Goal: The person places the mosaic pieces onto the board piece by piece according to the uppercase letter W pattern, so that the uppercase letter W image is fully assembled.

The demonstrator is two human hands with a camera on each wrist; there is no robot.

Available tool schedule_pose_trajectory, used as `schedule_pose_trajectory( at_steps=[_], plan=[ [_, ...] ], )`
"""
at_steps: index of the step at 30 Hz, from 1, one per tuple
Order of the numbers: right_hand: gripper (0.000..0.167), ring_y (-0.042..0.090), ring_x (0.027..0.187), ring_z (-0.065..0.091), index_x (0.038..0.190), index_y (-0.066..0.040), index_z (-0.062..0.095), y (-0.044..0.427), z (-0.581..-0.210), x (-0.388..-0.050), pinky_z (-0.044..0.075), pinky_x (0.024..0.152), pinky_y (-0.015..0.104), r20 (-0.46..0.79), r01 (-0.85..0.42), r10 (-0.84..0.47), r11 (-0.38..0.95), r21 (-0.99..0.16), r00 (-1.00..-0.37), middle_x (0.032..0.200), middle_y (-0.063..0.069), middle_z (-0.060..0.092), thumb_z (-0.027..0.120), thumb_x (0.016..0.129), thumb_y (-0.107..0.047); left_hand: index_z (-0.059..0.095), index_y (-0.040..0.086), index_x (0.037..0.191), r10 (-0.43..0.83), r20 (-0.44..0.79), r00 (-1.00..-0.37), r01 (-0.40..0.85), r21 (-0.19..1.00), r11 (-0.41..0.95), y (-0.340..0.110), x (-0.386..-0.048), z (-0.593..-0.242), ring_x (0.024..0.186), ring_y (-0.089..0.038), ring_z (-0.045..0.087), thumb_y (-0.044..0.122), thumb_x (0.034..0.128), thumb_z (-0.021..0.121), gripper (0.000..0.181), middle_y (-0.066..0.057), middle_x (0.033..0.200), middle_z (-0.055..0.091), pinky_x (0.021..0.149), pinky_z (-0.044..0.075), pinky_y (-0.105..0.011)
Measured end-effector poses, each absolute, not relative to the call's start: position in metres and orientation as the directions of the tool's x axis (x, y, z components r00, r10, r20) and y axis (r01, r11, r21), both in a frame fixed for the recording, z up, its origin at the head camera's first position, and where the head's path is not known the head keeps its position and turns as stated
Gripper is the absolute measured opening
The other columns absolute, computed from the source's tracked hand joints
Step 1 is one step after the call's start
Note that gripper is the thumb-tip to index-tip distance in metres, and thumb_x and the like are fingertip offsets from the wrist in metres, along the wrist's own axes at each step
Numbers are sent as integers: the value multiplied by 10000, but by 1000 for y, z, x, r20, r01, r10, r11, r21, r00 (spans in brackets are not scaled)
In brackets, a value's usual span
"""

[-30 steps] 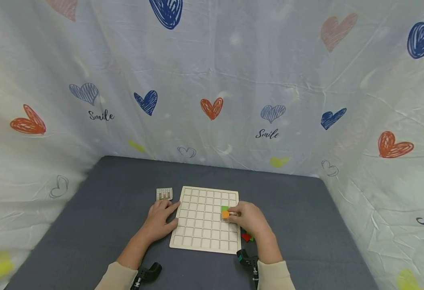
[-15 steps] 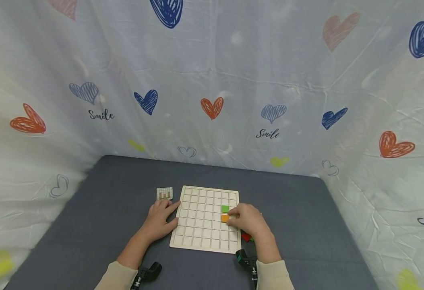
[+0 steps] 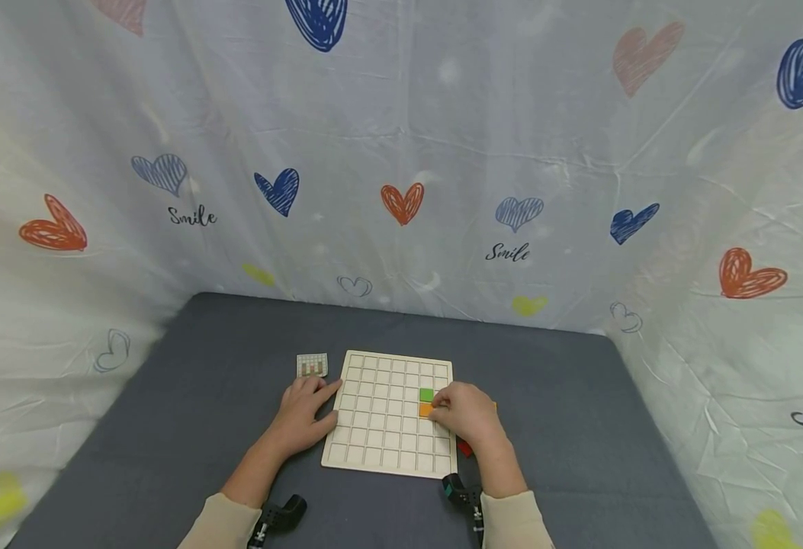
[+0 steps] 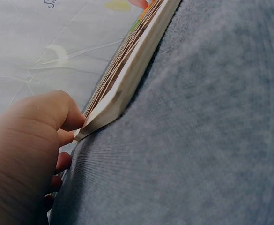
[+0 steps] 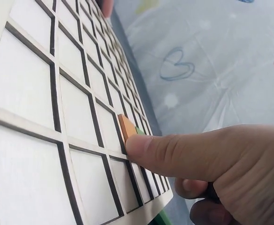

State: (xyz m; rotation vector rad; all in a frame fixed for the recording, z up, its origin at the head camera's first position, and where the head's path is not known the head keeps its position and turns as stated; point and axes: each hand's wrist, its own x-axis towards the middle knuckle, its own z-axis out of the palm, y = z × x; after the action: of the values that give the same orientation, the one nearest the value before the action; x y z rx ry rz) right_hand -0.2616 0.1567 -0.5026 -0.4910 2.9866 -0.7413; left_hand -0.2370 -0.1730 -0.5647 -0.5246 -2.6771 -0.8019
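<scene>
Curtain [image 3: 401, 99] printed with hearts, dark grey tabletop [image 3: 573, 427], pale gridded board [image 3: 376, 424] between 2 hands
Left hand [image 3: 298, 419] lies relaxed with fingers spread, thumb and forefinger touching the board's left edge, nothing in its grip; right hand [image 3: 468, 414] comes over the right edge, thumb and forefinger drawn nearly together, holding an orange tile [image 3: 425, 409] at a cell in the 2nd column from the right, though whether it sits flush cannot be told; patterned card [image 3: 312, 364] just beyond the left hand's fingertips; green tile [image 3: 426, 395] in the next cell up; red piece [image 3: 466, 448] beside the board, partly hidden by the right wrist
</scene>
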Motion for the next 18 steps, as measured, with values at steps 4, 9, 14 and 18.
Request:
schedule_pose_trajectory(
  at_steps=[4, 9, 14, 18],
  plan=[
    [127, 155, 789, 626, 919, -162, 830, 158, -502, -261, 517, 682, 369, 53, -299, -311, 835, -463, -949, 956, -10, 703, 857, 832, -250, 641, 48, 1404, 258, 393, -883, 432, 460, 776, -173, -237, -566, 1106, -340, 464, 198, 906, 668, 520, -71, 1087, 535, 908, 332, -551],
    [137, 135, 664, 512, 925, -150, 818, 165, -492, -259, 449, 593, 339, 44, -265, -280, 828, -494, -959, 783, -40, 598, 832, 867, -274, 646, 47, 1397, 261, 417, -871, 447, 448, 774, -172, -237, -566, 1094, -339, 467, 188, 906, 673, 511, -68, 1081, 536, 893, 334, -550],
    [154, 131, 665, 478, 978, -160, 817, 176, -481, -259, 423, 606, 338, 74, -236, -232, 828, -509, -970, 772, -59, 549, 793, 912, -297, 648, 46, 1393, 265, 438, -859, 461, 439, 771, -173, -237, -568, 1080, -328, 465, 184, 901, 672, 511, -56, 1071, 530, 877, 329, -537],
    [183, 146, 651, 457, 1032, -161, 821, 186, -474, -258, 394, 595, 341, 107, -218, -190, 818, -533, -976, 769, -51, 532, 766, 936, -306, 647, 44, 1394, 268, 440, -857, 465, 437, 770, -174, -237, -568, 1063, -320, 462, 188, 906, 669, 509, -53, 1063, 522, 869, 327, -531]
  ],
)
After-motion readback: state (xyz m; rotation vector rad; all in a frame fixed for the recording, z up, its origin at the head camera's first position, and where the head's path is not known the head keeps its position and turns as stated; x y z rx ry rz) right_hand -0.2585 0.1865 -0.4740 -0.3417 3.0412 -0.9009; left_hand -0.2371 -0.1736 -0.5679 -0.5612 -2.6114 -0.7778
